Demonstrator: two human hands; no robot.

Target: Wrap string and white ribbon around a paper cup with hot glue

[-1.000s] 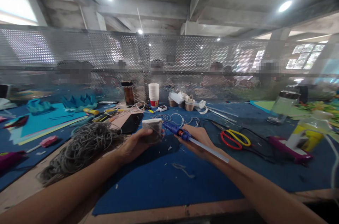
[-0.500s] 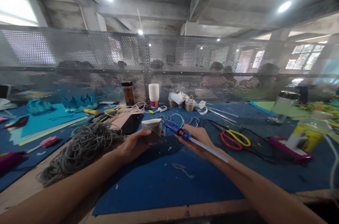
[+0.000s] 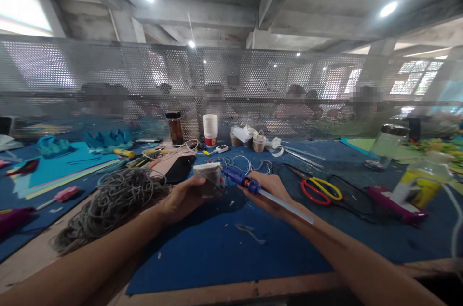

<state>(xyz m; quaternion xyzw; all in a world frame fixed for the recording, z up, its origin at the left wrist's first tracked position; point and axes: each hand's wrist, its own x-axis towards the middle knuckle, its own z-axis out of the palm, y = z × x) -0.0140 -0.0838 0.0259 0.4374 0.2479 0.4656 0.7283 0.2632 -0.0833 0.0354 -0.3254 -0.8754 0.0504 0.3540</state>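
Note:
My left hand is closed around a small paper cup, its side covered in grey and its rim white. In my right hand is a blue hot glue gun, with a long clear glue stick poking out of its back end. The nozzle points left and meets the upper right side of the cup, just under the rim; whether it touches I cannot tell. Left of my left hand lies a loose heap of grey cord. Short cord scraps rest on the blue mat.
Scissors with red and yellow handles lie right of my right hand. Farther right are a purple power strip and a glass jar. Stacked paper cups and a phone are beyond my hands. A perforated screen closes off the back.
The glue gun has shifted very slightly left, its nozzle closer to the cup's rim. The left hand and the cup stay almost in the same place.

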